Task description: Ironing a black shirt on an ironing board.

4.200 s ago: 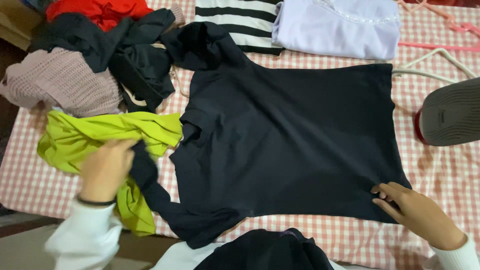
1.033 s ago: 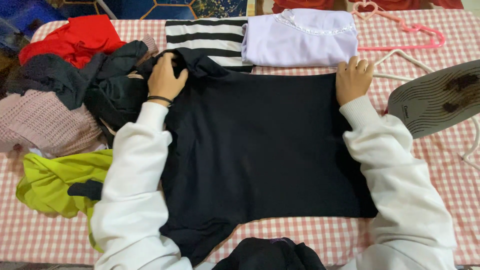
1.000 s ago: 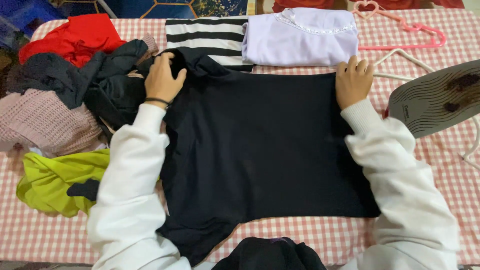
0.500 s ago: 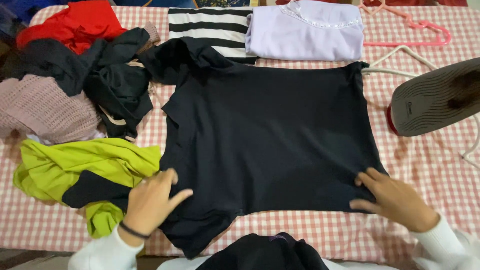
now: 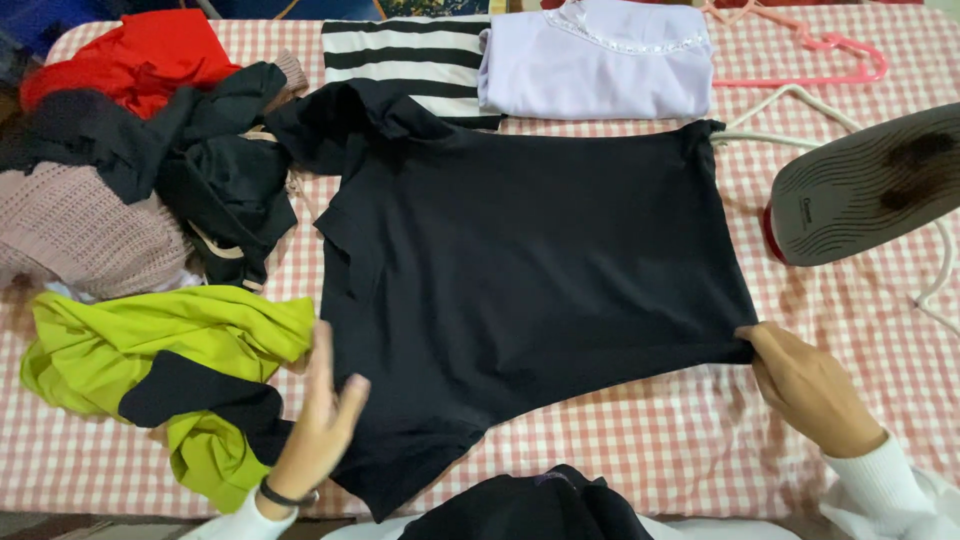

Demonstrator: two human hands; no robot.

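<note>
A black shirt (image 5: 530,260) lies spread flat on the red-and-white checked cloth (image 5: 640,440), with its collar to the left and its hem to the right. My right hand (image 5: 808,387) pinches the shirt's near right hem corner and pulls it taut. My left hand (image 5: 322,425) is edge-on with straight fingers, touching the shirt's near left side by the sleeve. One black sleeve (image 5: 190,392) trails over a lime-green garment (image 5: 150,345).
An iron (image 5: 865,185) rests soleplate-up at the right. Folded striped (image 5: 415,55) and lilac (image 5: 595,60) tops lie at the back. A heap of red, black and pink knit clothes (image 5: 120,160) fills the left. Pink and white hangers (image 5: 800,70) lie back right.
Both hands came back from the shirt's far edge to its near edge. The right hand has now taken hold of the hem corner; the left hand turned edge-on.
</note>
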